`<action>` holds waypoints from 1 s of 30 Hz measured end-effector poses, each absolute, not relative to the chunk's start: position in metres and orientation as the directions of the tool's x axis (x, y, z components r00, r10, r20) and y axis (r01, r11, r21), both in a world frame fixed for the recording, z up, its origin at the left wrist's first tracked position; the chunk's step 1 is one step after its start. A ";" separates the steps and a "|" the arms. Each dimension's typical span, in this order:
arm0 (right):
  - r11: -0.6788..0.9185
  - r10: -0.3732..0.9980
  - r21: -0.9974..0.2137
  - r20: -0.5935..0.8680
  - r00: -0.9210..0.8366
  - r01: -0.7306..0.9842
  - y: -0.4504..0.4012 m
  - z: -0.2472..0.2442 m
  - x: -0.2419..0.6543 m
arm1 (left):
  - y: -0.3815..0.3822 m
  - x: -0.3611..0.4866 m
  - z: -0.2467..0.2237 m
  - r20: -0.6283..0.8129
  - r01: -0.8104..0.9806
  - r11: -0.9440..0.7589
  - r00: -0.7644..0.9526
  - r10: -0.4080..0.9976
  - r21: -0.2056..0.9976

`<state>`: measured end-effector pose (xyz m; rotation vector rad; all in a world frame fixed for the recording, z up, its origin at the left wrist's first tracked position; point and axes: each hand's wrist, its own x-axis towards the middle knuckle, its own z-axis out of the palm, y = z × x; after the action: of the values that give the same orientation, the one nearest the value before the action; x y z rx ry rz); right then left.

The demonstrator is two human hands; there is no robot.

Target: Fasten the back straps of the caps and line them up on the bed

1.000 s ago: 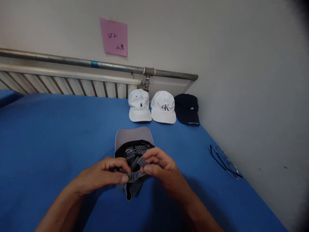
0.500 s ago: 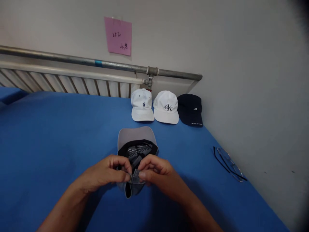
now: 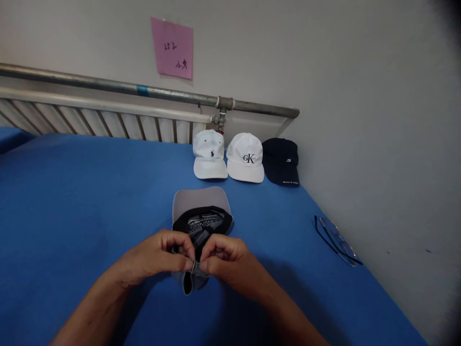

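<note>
A grey-blue baseball cap (image 3: 202,198) lies upside down on the blue sheet, brim pointing away from me and its dark inside showing. Both hands are at the cap's back strap (image 3: 200,272), which carries a small metal buckle (image 3: 193,267). My left hand (image 3: 169,252) pinches the buckle side between thumb and forefinger. Opposite it, my right hand (image 3: 223,259) pinches the strap's other part, its fingertips almost touching the left ones. Fingers hide most of the strap, so I cannot tell whether it passes through the buckle.
Behind stand a pale cap (image 3: 209,156), a white cap (image 3: 245,158) and a black cap (image 3: 281,161) in a row. Eyeglasses (image 3: 337,240) lie near the right wall. A radiator (image 3: 144,126) and a metal pipe (image 3: 108,86) run along the back, below a pink note (image 3: 173,49).
My right hand has moved left, closer to my left hand, bringing the strap part up against the buckle. The whole view has shifted slightly.
</note>
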<state>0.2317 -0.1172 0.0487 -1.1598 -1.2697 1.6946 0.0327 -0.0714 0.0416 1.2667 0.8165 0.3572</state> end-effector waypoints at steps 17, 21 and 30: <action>-0.263 0.940 -0.959 -0.231 -0.252 -0.104 -0.120 0.047 0.221 | -0.073 0.028 0.040 -0.321 0.157 0.303 0.706 0.631 0.940; -0.257 0.945 -0.963 -0.233 -0.228 -0.081 -0.121 0.045 0.219 | -0.073 0.026 0.039 -0.298 0.121 0.314 0.734 0.610 0.942; -0.268 0.948 -0.959 -0.245 -0.204 -0.094 -0.120 0.045 0.218 | -0.077 0.028 0.048 -0.263 0.162 0.212 0.715 0.648 0.964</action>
<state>0.2179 -0.1205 0.0451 -1.2080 -1.1201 1.6003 0.0276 -0.0766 0.0477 1.3428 0.7464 0.3847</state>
